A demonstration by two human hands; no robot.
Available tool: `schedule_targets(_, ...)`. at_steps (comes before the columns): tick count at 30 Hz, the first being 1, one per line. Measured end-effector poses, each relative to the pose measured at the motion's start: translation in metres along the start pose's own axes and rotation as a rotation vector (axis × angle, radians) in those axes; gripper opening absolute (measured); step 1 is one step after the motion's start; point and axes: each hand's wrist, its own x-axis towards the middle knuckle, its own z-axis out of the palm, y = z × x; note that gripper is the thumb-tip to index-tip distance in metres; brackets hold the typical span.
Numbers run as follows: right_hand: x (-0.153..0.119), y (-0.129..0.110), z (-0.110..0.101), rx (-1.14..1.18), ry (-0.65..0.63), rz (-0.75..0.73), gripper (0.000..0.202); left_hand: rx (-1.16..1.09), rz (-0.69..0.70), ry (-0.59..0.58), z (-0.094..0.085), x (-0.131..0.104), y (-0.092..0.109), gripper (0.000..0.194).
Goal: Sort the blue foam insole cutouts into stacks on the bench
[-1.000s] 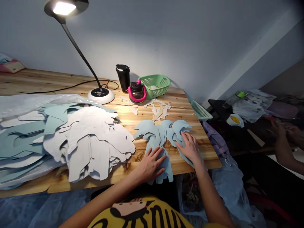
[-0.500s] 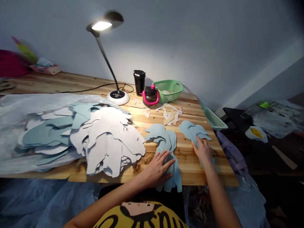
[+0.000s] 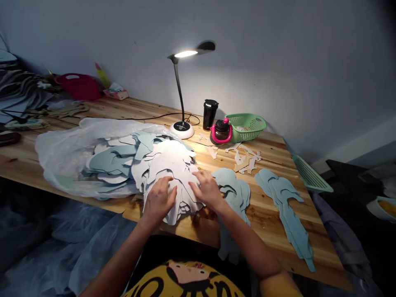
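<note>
A heap of white flat cut-out pieces (image 3: 170, 159) lies in front of me, its shapes curved and overlapping. My left hand (image 3: 159, 199) rests on the near left of this heap, fingers bent and apart. On its right side my right hand (image 3: 206, 189) touches the pieces, fingers spread and curled a little. Neither hand shows a piece gripped. Right of the heap is a stack of light blue cut-out pieces (image 3: 236, 192), partly covered by my right forearm. A second blue stack (image 3: 286, 206) lies fanned out farther right, with no hand on it.
Blue and white pieces (image 3: 113, 161) lie on a clear plastic bag (image 3: 64, 144) at left. Behind stand a lit desk lamp (image 3: 182, 128), a black tumbler (image 3: 210, 114), a pink-handled bottle (image 3: 221, 133) and a green basket (image 3: 247, 128). Paper scraps (image 3: 246, 161) lie before them.
Both hands have left the two blue stacks and moved left onto the white heap. The view has turned left, so the table's things appear farther right.
</note>
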Motion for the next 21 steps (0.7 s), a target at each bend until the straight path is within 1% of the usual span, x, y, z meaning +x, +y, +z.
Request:
schedule_targets(2, 0.020, -0.020, 0.021, -0.094, -0.094, 0.009, 0.035, 0.057, 0.008, -0.025, 0.003, -0.006, -0.006, 0.025)
schedule_targets(5, 0.037, -0.030, 0.036, -0.212, -0.148, 0.085, 0.034, 0.079, 0.034, -0.053, 0.007, -0.013, -0.011, 0.028)
schedule_targets(7, 0.043, -0.027, 0.038, -0.224, -0.149, 0.145, 0.033, 0.065, 0.040, -0.045, 0.008, -0.016, -0.012, 0.030)
schedule_targets(9, 0.045, -0.023, 0.037, -0.182, -0.149, 0.215, 0.034, 0.062, 0.042, -0.019, 0.010, -0.018, -0.011, 0.032)
schedule_targets(12, 0.048, -0.016, 0.035, -0.002, -0.086, 0.338, 0.030, 0.076, 0.049, 0.025, 0.013, -0.018, -0.006, 0.033)
schedule_targets(15, 0.050, -0.013, 0.036, 0.148, -0.041, 0.390, 0.023, 0.057, 0.039, 0.041, 0.015, -0.016, -0.004, 0.031)
schedule_targets(18, 0.048, -0.017, 0.041, 0.151, -0.056, 0.393, 0.030, -0.003, -0.008, 0.041, 0.013, -0.012, -0.008, 0.029)
schedule_targets(21, 0.046, -0.028, 0.046, 0.030, -0.092, 0.363, 0.051, -0.074, -0.077, 0.015, 0.009, -0.007, -0.014, 0.032)
